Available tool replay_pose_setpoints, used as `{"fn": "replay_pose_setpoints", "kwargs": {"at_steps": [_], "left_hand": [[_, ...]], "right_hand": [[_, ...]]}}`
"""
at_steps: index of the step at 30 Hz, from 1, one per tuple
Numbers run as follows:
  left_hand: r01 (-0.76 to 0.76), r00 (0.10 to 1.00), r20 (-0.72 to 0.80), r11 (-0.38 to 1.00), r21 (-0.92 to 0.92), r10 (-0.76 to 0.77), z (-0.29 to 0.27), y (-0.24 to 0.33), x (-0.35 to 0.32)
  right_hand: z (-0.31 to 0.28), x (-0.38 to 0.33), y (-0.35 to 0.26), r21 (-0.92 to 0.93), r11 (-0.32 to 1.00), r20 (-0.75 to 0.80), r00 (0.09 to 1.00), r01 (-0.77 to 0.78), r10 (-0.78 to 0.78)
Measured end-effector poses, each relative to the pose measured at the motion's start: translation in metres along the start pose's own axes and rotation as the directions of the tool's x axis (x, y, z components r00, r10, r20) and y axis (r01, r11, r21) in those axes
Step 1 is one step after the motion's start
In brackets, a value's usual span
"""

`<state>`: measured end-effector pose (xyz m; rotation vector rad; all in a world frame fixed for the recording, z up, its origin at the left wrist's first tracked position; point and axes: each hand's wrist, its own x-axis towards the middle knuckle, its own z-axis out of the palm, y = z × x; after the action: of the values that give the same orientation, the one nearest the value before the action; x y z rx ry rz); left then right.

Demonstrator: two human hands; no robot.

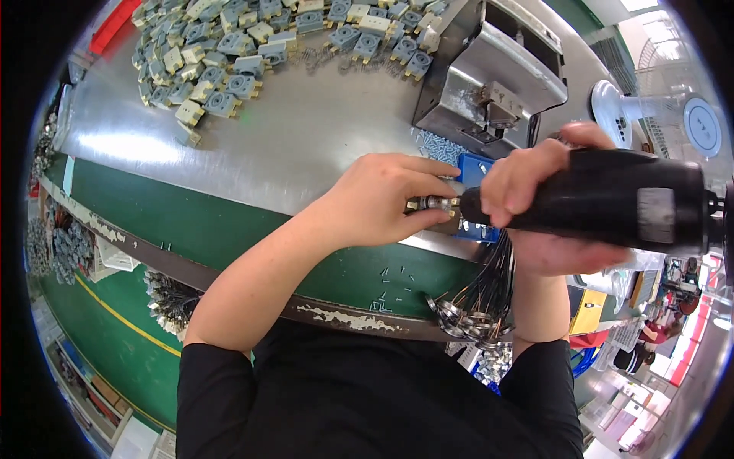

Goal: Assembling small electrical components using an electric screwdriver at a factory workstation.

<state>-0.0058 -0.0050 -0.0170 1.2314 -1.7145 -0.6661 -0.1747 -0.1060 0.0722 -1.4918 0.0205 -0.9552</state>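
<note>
Black screwdriver (pixel 612 200) (right hand (pixel 535 183)) meets left hand's (pixel 382 200) part (pixel 430 203).

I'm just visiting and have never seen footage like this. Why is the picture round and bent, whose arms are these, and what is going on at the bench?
A wide fisheye camera worn on the person's head looks down, so straight edges bend. The forearms are the wearer's own. The left hand pinches a small metal part against a blue fixture. The right hand grips a black electric screwdriver, its tip at that part. On the steel bench lies a heap of grey and cream plastic components, beside a metal machine. A bundle of black wires hangs below.
</note>
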Motion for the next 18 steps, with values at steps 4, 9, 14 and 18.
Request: {"fn": "replay_pose_setpoints", "kwargs": {"at_steps": [4,9,14,18], "left_hand": [[-0.020,1.000,0.021,1.000,-0.015,0.021,-0.001,0.007,0.004],[-0.018,1.000,0.020,1.000,-0.011,0.018,-0.003,0.014,0.004],[-0.011,0.999,0.053,1.000,-0.015,0.011,-0.003,0.017,0.007],[0.020,0.999,0.040,1.000,-0.021,-0.019,-0.001,0.015,0.007]], "right_hand": [[-0.022,0.030,-0.024,0.057,0.977,-0.050,0.978,0.203,-0.201],[-0.037,0.057,-0.019,-0.388,0.918,-0.383,0.893,0.079,-0.238],[-0.040,0.065,-0.012,-0.381,0.924,-0.453,0.864,0.038,-0.223],[-0.039,0.069,-0.006,-0.401,0.916,-0.457,0.862,0.021,-0.220]]}}
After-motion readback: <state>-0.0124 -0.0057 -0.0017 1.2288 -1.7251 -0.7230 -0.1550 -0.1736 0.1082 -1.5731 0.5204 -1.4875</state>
